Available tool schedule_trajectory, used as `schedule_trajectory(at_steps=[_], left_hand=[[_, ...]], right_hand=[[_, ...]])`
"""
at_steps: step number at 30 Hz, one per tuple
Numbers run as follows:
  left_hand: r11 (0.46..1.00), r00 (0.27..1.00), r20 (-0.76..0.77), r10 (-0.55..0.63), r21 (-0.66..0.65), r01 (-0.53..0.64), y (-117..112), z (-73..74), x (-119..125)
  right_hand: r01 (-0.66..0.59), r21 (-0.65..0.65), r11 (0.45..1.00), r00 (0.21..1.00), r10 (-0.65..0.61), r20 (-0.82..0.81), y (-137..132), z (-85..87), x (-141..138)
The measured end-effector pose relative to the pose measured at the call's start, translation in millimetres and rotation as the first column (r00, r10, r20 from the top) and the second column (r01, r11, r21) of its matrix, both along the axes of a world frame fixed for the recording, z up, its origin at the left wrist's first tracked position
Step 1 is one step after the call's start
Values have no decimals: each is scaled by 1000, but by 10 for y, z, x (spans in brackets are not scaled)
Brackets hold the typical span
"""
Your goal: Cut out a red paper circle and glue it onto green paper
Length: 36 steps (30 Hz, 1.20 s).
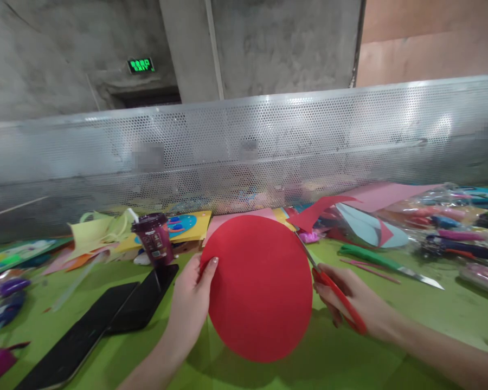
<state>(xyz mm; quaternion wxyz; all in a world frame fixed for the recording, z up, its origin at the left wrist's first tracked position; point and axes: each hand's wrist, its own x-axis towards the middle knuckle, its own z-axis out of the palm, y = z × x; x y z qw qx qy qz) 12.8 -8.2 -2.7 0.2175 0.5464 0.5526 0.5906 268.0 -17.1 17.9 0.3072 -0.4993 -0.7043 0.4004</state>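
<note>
A large red paper circle (260, 292) is held up above the green table by my left hand (193, 295), thumb on its front face and fingers behind its left edge. My right hand (345, 298) grips red-handled scissors (341, 303), whose blades lie along the circle's upper right edge. Near the blade tips, a curved red paper offcut (319, 213) stands beyond the circle's upper right; whether it is still joined to the circle I cannot tell.
A purple cup with a straw (154, 241) stands left, by two black phone-like slabs (146, 300). Right lies a green-handled knife (374, 259), blade bare, near pale blue paper (368, 225) and plastic-wrapped supplies (451, 216). A perforated metal screen (248, 135) runs along the back.
</note>
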Motion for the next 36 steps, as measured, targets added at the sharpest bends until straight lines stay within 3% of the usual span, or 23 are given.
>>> schedule_trajectory(at_steps=[36], left_hand=[[1000, 1000, 12, -10, 24, 10, 10, 12, -16]], right_hand=[[-6, 20, 1000, 999, 6, 40, 26, -58, -4]])
